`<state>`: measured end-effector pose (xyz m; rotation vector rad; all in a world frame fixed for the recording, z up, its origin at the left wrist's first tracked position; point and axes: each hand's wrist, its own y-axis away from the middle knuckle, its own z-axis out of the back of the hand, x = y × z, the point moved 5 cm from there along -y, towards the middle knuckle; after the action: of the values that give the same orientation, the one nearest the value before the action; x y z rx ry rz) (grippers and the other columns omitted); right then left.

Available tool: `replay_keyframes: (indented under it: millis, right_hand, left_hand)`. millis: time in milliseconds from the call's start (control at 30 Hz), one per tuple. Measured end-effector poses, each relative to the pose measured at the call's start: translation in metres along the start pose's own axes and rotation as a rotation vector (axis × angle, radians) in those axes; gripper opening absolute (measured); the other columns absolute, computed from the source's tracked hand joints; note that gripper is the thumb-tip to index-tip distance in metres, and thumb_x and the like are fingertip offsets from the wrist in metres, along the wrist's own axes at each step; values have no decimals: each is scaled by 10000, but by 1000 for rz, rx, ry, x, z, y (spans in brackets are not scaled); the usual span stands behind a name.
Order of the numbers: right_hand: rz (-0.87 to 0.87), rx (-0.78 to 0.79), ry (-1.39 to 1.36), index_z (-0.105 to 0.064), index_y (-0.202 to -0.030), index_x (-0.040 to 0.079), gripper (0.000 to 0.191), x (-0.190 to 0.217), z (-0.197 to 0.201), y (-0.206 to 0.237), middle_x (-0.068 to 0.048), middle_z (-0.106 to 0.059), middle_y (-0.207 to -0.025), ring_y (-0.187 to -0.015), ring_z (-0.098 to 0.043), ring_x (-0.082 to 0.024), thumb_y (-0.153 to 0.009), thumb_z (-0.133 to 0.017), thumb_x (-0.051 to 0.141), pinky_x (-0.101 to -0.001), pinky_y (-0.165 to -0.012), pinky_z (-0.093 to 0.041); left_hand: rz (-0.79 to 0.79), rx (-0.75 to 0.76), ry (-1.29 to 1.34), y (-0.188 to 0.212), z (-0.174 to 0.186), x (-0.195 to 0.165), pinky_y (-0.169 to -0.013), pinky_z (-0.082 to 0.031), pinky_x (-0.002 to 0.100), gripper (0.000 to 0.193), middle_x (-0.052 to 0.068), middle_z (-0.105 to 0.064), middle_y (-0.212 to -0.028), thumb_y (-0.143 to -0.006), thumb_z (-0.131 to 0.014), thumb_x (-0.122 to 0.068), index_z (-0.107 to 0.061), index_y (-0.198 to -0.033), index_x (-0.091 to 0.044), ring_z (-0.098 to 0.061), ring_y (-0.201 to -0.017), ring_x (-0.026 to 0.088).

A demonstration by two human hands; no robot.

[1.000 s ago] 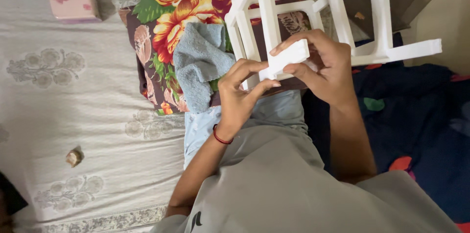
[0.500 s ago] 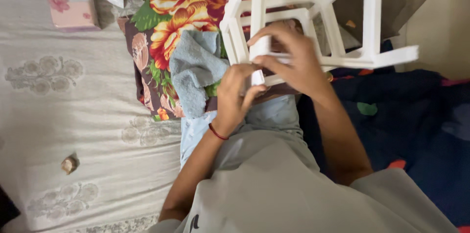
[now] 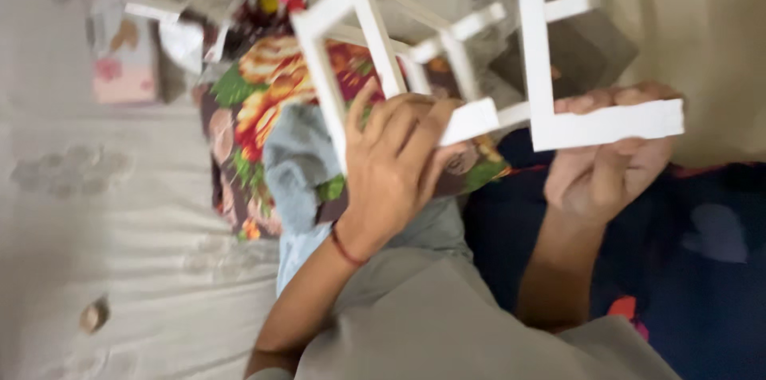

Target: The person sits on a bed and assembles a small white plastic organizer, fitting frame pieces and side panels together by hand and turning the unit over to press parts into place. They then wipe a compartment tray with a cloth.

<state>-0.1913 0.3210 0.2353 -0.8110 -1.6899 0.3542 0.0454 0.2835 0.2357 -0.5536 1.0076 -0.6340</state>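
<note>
I hold a white frame made of joined white bars in front of me, over a bed. My left hand, with a red thread on its wrist, grips a short bar end at the frame's lower middle. My right hand is wrapped from behind around the thick horizontal bar at the lower right. The frame's upper part runs out of the top of the view. The picture is blurred by motion.
A floral cloth and a blue-grey cloth lie under the frame. A pale bedsheet covers the left side, a dark blue patterned sheet the right. A pink box and small clutter sit at the top left.
My right hand has shifted right along the frame to its lower right bar. The frame has swung and looms larger. The view moved quickly and blurred.
</note>
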Motion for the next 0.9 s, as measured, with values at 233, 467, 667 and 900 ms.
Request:
replay_keyframes:
  millis: [233,467,667,900]
  right_hand:
    - [-45,-179,-351,-403,-1499,-5,473,-16,28,2,-108,-557,-1262,-1212,-598,-206,-1121,-612,187,-351,-1148,-517]
    - [-140,-190,-472,-413,-1461,26,386,-27,28,14,-111,-562,-1234,-1250,-596,-232,-1155,-555,213,-349,-1150,-507]
    - [-154,-211,-487,-422,-1449,47,368,-32,36,16,-93,-565,-1222,-1249,-595,-210,-1163,-542,243,-327,-1134,-509]
    - [-184,-237,-495,-431,-1400,68,334,-35,32,18,-67,-562,-1233,-1259,-565,-188,-1172,-507,299,-315,-1145,-486]
  left_hand:
    - [-256,72,-271,-53,14,-62,-1201,-351,598,348,56,-638,-1100,-994,-741,-261,-685,-1266,-53,-605,-1178,219]
    - [-294,189,-371,-56,-6,-74,-1233,-334,579,326,58,-659,-1120,-960,-722,-204,-689,-1232,-25,-591,-1191,209]
    - [-282,227,-318,-55,-16,-78,-1238,-325,585,357,77,-646,-1076,-928,-736,-228,-687,-1206,-11,-599,-1152,226]
    - [-233,252,-339,-58,-28,-80,-1209,-344,590,340,99,-639,-1005,-920,-732,-248,-683,-1144,3,-608,-1118,251]
